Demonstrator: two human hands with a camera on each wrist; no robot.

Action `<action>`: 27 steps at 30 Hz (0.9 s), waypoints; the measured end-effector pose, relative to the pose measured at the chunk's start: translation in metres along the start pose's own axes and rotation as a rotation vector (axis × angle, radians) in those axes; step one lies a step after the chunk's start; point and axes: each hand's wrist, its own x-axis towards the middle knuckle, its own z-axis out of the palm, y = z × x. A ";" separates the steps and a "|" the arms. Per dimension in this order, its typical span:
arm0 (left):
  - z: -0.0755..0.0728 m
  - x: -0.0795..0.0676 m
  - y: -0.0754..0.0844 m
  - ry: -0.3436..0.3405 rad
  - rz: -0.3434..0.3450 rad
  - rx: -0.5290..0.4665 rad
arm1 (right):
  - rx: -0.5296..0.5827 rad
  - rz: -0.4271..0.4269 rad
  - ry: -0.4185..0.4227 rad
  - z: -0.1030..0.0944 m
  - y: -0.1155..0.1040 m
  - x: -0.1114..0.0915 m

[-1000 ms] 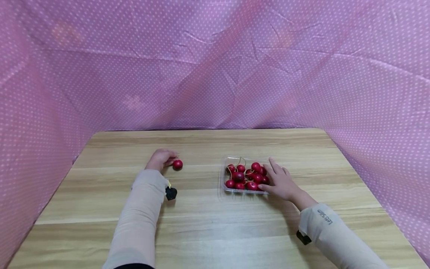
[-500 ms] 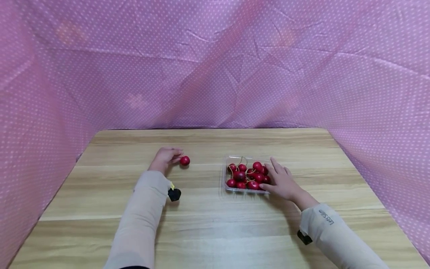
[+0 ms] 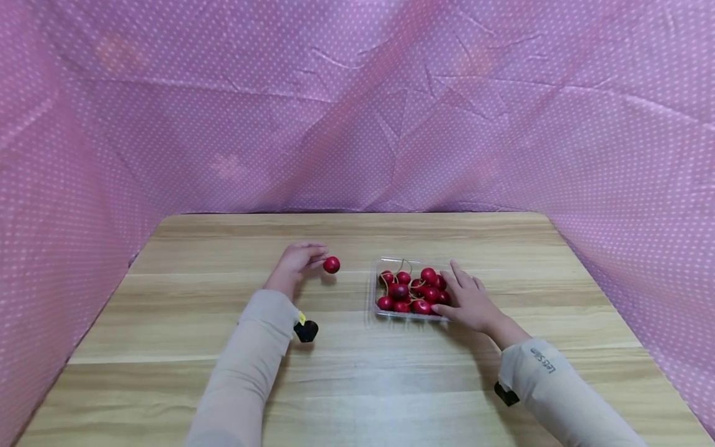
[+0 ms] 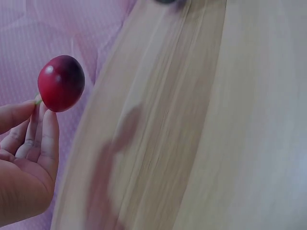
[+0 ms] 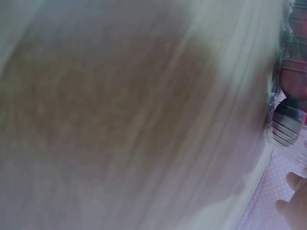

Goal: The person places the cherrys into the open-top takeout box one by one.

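Note:
By its thin green stem (image 4: 38, 101), a dark red cherry (image 3: 331, 265) is pinched between thumb and fingertips of my left hand (image 3: 300, 259). In the head view it hangs a little over the table, its shadow just below. To the right sits a clear plastic container (image 3: 371, 292) with several red cherries (image 3: 398, 292) in it, some with curved stems. My right hand (image 3: 472, 305) rests at the container's right end, thumb and fingers spread and fairly straight across the rim. In the right wrist view, fingertips (image 5: 282, 206) show beside the container's end.
A light wood-grain table (image 3: 357, 385) lies under everything. Pink dotted cloth (image 3: 357, 112) hangs behind it and along both sides. Black wrist devices sit by the left cuff (image 3: 306, 331) and the right cuff (image 3: 506, 395).
My left hand has carried the cherry to the right, toward the container, and it has come up off the table. The right hand and container have stayed in place.

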 end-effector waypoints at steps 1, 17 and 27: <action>0.003 -0.001 0.000 -0.010 0.003 -0.014 | 0.002 0.001 0.000 0.000 0.000 0.000; 0.051 0.006 -0.015 -0.148 0.040 -0.078 | -0.017 -0.002 0.004 0.001 0.001 0.002; 0.086 0.003 -0.019 -0.215 0.050 -0.080 | -0.021 -0.003 0.013 0.002 0.002 0.002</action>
